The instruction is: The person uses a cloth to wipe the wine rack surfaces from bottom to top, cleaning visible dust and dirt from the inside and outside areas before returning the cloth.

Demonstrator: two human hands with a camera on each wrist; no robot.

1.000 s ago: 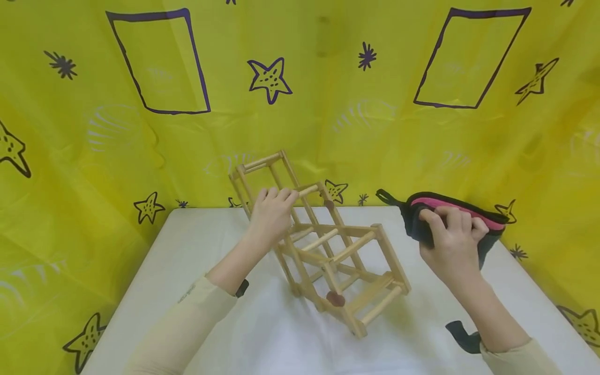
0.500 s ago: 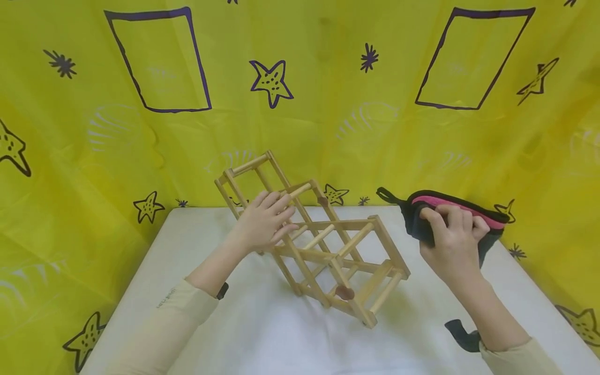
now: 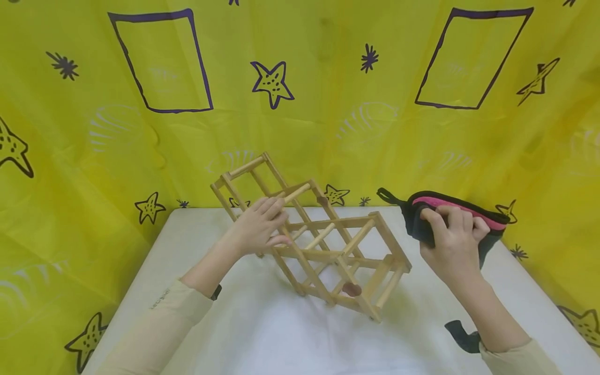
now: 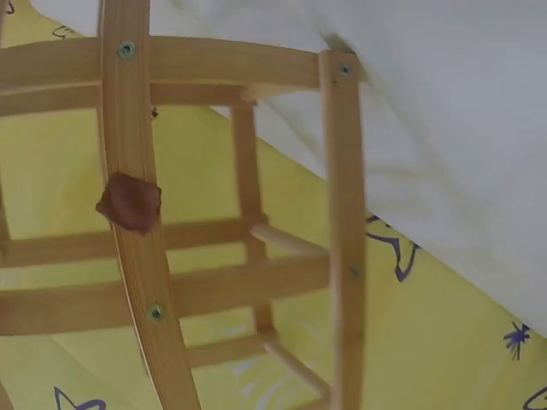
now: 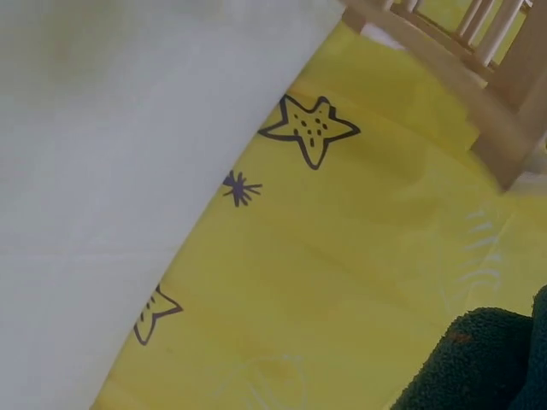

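A stepped wooden rack of bars and rods (image 3: 323,253) stands slanted across the middle of the table in the head view. My left hand (image 3: 257,227) rests on its left side, fingers stretched out over a rod and thumb spread apart. In the left wrist view the rack's bars (image 4: 345,196) fill much of the picture, with a reddish-brown patch (image 4: 131,203) on one of them. My right hand (image 3: 452,242) grips a dark zip pouch (image 3: 489,240) with pink trim and a loop, its fingers curled over the top. The right wrist view shows dark fuzzy fabric (image 5: 474,363) low at the right.
The white table (image 3: 197,333) lies under everything. Behind it hangs a yellow curtain (image 3: 319,135) with starfish and frame drawings, close to the rack's far end. Dark straps (image 3: 463,336) show near the wrists.
The rack has shifted left and turned slightly, its near corner moving away and to the right. My left hand has moved left and its fingers have straightened. The right hand and pouch stay put.
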